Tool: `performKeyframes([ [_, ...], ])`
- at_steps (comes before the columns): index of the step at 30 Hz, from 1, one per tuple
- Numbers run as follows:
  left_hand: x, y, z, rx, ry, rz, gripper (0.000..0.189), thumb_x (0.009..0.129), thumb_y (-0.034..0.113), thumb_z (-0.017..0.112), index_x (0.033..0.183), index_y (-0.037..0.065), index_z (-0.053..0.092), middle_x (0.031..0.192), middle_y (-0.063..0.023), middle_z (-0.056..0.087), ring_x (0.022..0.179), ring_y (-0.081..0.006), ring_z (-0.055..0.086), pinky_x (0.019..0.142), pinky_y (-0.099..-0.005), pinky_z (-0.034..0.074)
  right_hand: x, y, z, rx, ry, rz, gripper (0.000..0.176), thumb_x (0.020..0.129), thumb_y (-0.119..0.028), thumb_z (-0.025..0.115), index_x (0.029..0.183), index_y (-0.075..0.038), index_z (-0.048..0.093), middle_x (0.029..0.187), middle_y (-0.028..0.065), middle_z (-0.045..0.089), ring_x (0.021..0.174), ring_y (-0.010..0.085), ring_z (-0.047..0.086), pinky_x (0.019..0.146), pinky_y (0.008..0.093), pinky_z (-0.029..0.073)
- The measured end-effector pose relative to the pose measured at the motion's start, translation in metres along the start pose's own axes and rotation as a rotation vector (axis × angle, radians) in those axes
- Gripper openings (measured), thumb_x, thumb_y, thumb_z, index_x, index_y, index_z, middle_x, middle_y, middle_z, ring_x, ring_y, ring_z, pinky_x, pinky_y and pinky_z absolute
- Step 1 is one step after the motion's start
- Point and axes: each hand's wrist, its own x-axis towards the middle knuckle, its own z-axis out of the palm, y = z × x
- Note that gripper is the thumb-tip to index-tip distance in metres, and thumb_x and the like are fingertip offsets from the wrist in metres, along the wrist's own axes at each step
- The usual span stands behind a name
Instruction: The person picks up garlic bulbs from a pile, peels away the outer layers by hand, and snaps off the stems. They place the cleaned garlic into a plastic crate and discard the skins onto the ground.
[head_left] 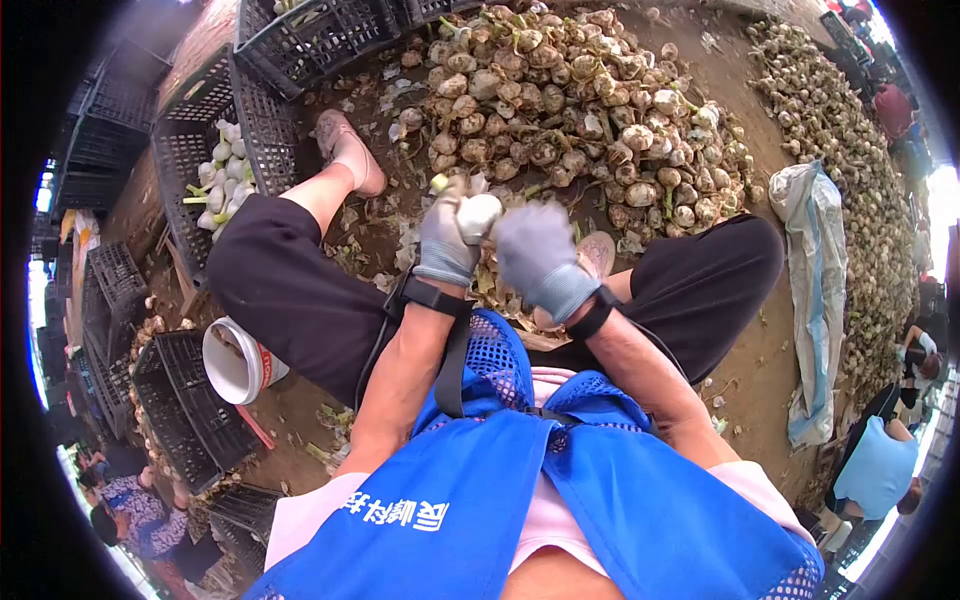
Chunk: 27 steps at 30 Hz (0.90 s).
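Observation:
A white, mostly peeled garlic bulb (478, 216) with a short green stem end is in my left hand (450, 232), which wears a grey glove and has its fingers wrapped round it. Right beside the bulb is my right hand (537, 250), also gloved, blurred by motion with its fingers curled in; I cannot tell what it holds. Loose papery skins lie on the ground below both hands. Just beyond them rises a big heap of unpeeled garlic (560, 100), brown and dirty.
At the left, a black crate (205, 110) holds clean white garlic bulbs (228, 175). A white bucket (232, 362) stands by my left knee, near more black crates (185, 405). A plastic sack (810, 300) lies at the right, before another long garlic heap (850, 130). Other people sit at both edges.

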Motion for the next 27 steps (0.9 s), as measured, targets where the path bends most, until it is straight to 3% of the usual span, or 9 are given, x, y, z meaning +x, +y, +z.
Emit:
performKeyframes([
  [4, -0.003, 0.025, 0.01, -0.404, 0.013, -0.171, 0.043, 0.089, 0.034, 0.041, 0.105, -0.005, 0.05, 0.094, -0.0231, 0.06, 0.091, -0.038, 0.058, 0.079, -0.05, 0.05, -0.013, -0.014, 0.054, 0.411, -0.489, -0.259, 0.02, 0.068, -0.018, 0.057, 0.08, -0.003, 0.065, 0.083, 0.0189, 0.064, 0.075, 0.0328, 0.062, 0.065, 0.0396, 0.05],
  [7, -0.014, 0.032, 0.025, -0.374, -0.072, -0.023, 0.04, 0.089, 0.034, 0.044, 0.088, -0.004, 0.058, 0.087, -0.0186, 0.062, 0.093, -0.0381, 0.057, 0.09, -0.0538, 0.042, 0.009, 0.012, 0.055, 0.317, -0.303, -0.035, 0.02, 0.074, -0.018, 0.057, 0.085, -0.003, 0.065, 0.079, 0.0154, 0.065, 0.072, 0.0282, 0.064, 0.064, 0.0371, 0.05],
  [9, -0.013, 0.03, 0.027, -0.31, -0.135, -0.014, 0.039, 0.089, 0.036, 0.046, 0.082, -0.001, 0.058, 0.083, -0.0149, 0.063, 0.093, -0.0351, 0.058, 0.081, -0.0494, 0.049, 0.02, 0.03, 0.044, 1.185, 0.019, 0.145, 0.02, 0.083, -0.019, 0.056, 0.092, -0.002, 0.063, 0.077, 0.0113, 0.064, 0.069, 0.022, 0.063, 0.062, 0.0336, 0.051],
  [11, -0.01, 0.023, 0.024, -0.199, -0.175, 0.022, 0.039, 0.089, 0.037, 0.047, 0.082, 0.0, 0.057, 0.082, -0.0138, 0.062, 0.093, -0.0323, 0.059, 0.075, -0.0451, 0.051, 0.03, 0.038, 0.015, 2.06, -0.233, 0.441, 0.022, 0.088, -0.02, 0.054, 0.098, -0.001, 0.059, 0.078, 0.0083, 0.063, 0.07, 0.0182, 0.062, 0.06, 0.0298, 0.051],
  [12, -0.01, 0.021, 0.026, -0.085, -0.225, 0.065, 0.039, 0.089, 0.038, 0.048, 0.082, 0.001, 0.057, 0.081, -0.0128, 0.062, 0.093, -0.0295, 0.059, 0.069, -0.0408, 0.054, 0.026, 0.034, 0.013, 2.205, -0.126, 0.318, 0.025, 0.088, -0.022, 0.054, 0.1, -0.001, 0.057, 0.082, 0.0092, 0.063, 0.07, 0.0193, 0.062, 0.058, 0.0292, 0.051],
  [17, -0.006, 0.013, 0.024, 0.355, -0.104, 0.097, 0.032, 0.09, 0.031, 0.049, 0.093, -0.001, 0.055, 0.084, -0.0114, 0.061, 0.089, -0.0221, 0.06, 0.065, -0.032, 0.054, 0.036, 0.044, 0.026, 2.136, 0.008, 0.499, 0.024, 0.087, -0.019, 0.056, 0.102, -0.001, 0.058, 0.085, 0.0079, 0.063, 0.071, 0.0163, 0.062, 0.059, 0.0266, 0.051],
  [19, -0.009, 0.01, 0.017, 0.346, -0.061, 0.127, 0.025, 0.09, 0.02, 0.048, 0.1, -0.002, 0.053, 0.091, -0.0123, 0.06, 0.083, -0.0201, 0.06, 0.071, -0.0311, 0.053, 0.04, 0.044, 0.029, 1.651, 0.061, 0.385, 0.021, 0.087, -0.017, 0.057, 0.102, -0.001, 0.058, 0.087, 0.0077, 0.064, 0.071, 0.0158, 0.062, 0.059, 0.0255, 0.051],
  [23, -0.007, 0.014, 0.004, 0.238, -0.029, 0.105, 0.018, 0.09, 0.013, 0.044, 0.097, 0.0, 0.053, 0.104, -0.017, 0.056, 0.091, -0.0214, 0.058, 0.082, -0.0324, 0.048, 0.039, 0.037, 0.042, 2.218, -0.026, 0.525, 0.023, 0.086, -0.018, 0.059, 0.102, -0.002, 0.057, 0.085, 0.0048, 0.063, 0.07, 0.012, 0.061, 0.058, 0.0239, 0.05],
  [27, -0.01, 0.01, 0.019, 0.384, -0.014, 0.23, 0.018, 0.091, 0.014, 0.043, 0.096, -0.001, 0.053, 0.099, -0.0155, 0.059, 0.087, -0.023, 0.059, 0.08, -0.0323, 0.049, 0.042, 0.032, 0.027, 2.001, 0.036, 0.526, 0.02, 0.085, -0.014, 0.059, 0.1, -0.001, 0.057, 0.086, 0.0058, 0.063, 0.07, 0.0124, 0.061, 0.058, 0.0236, 0.05],
])
